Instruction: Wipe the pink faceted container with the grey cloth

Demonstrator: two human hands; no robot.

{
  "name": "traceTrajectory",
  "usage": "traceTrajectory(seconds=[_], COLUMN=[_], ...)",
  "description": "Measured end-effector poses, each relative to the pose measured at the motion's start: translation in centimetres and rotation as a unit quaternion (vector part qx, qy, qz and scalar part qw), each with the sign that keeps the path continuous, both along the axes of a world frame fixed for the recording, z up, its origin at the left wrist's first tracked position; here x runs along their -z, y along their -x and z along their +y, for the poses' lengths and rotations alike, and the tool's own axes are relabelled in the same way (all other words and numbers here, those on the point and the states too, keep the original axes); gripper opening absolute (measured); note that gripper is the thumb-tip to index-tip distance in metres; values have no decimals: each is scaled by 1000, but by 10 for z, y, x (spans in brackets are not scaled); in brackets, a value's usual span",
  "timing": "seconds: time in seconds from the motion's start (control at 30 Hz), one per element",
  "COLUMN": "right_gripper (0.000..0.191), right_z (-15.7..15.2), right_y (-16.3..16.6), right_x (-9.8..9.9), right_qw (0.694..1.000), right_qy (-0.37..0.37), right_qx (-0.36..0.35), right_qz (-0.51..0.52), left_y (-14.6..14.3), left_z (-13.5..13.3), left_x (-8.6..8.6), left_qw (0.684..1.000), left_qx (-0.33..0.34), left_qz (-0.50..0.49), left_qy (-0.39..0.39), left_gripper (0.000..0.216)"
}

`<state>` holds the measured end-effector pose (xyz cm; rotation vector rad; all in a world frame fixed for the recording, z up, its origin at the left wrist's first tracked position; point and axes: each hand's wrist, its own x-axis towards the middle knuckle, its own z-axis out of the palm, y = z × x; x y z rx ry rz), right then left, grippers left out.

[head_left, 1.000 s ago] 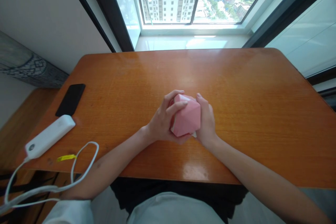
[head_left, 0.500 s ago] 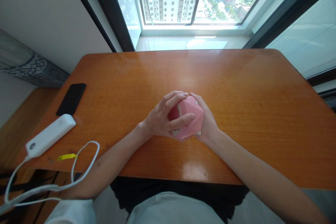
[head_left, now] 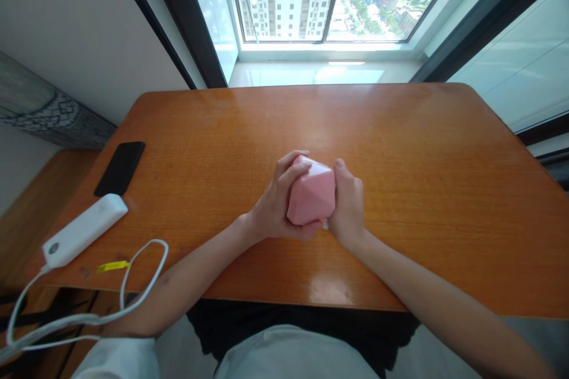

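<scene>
A pink faceted block point(head_left: 311, 192), about fist-sized, is held between my two hands above the wooden table. My left hand point(head_left: 280, 201) wraps its left side, with fingers over the top and others beneath. On the right side, my right hand point(head_left: 348, 204) grips it with curled fingers, the thumb pointing up along the edge. A small white bit shows under the block near my right fingers. Its underside and much of its left face are hidden by my hands, and its exact kind is unclear.
On the left of the wooden table point(head_left: 422, 189) lie a black phone point(head_left: 120, 169) and a white power strip point(head_left: 85, 230). Its white cable point(head_left: 151, 284), bearing a yellow tag point(head_left: 113, 266), loops past my left forearm. A window point(head_left: 326, 0) is beyond the far edge.
The pink block has been turned, so smooth pink facets face me and the white patterned parts are out of sight. My right hand has shifted from behind it to its right side.
</scene>
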<state>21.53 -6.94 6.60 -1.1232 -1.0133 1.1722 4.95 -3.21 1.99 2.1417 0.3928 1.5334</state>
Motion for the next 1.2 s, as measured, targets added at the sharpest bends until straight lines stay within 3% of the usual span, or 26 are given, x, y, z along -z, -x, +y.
traceTrajectory(seconds=[0.07, 0.13, 0.17, 0.23, 0.3, 0.33, 0.4, 0.47, 0.53, 0.6, 0.63, 0.7, 0.73, 0.8, 0.87, 0.93, 1.0, 1.07, 1.13, 1.2], right_gripper=[58, 52, 51, 58, 71, 76, 82, 83, 79, 73, 68, 57, 55, 54, 59, 67, 68, 63, 60, 60], right_z=[0, 0, 0, -1, -2, -2, -1, -1, -3, -4, -4, -2, -1, -1, -3, -6, -6, -1, 4, 8], right_y=[7, 11, 11, 8, 2, -2, -8, -10, -7, -1, 2, 7, 8, 9, 7, 4, -1, -7, -11, -14], right_x=[-8, -12, -13, -9, -3, 0, 3, 2, -2, -6, -8, -11, -12, -10, -5, 1, 6, 6, 4, 1], right_qw=[976, 951, 954, 989, 996, 981, 940, 918, 944, 993, 1000, 976, 961, 960, 988, 995, 939, 849, 788, 764], right_qy=[159, 217, 210, 114, -57, -144, -265, -310, -253, -77, 22, 165, 200, 202, 123, -44, -250, -401, -464, -481], right_qx=[-38, -75, -71, -18, 30, 33, 6, -22, -11, 8, -3, -48, -69, -57, 16, 71, 72, 49, 38, 32], right_qz=[147, 209, 200, 98, -58, -129, -217, -246, -213, -84, -3, 136, 177, 185, 97, -58, -224, -341, -402, -430], left_y=[7, 11, 11, 6, -1, -5, -10, -11, -8, -1, 3, 11, 14, 14, 9, 1, -5, -6, -3, 1], left_z=[11, 17, 17, 11, -1, -7, -18, -21, -16, -3, 5, 17, 21, 22, 13, 1, -9, -13, -11, -6], left_x=[2, 3, 3, 3, 2, 1, -1, -1, 3, 8, 10, 14, 15, 15, 14, 11, 5, -1, -5, -9], left_qw=[984, 963, 963, 984, 1000, 989, 927, 899, 940, 992, 999, 990, 984, 984, 995, 987, 920, 857, 829, 818], left_qx=[-45, -63, -64, -43, 14, 64, 167, 196, 148, 68, 41, 29, 30, 35, 44, 76, 165, 228, 246, 247], left_qz=[67, 100, 101, 72, 15, -13, -27, -35, -46, -27, -5, 52, 74, 100, 81, 17, -37, -63, -78, -70], left_qy=[-160, -241, -241, -157, 20, 130, 333, 391, 305, 105, 13, -129, -161, -146, -31, 144, 352, 458, 496, 515], left_gripper=[98, 88, 87, 93, 98, 93, 73, 68, 80, 104, 110, 95, 89, 89, 104, 108, 80, 68, 65, 63])
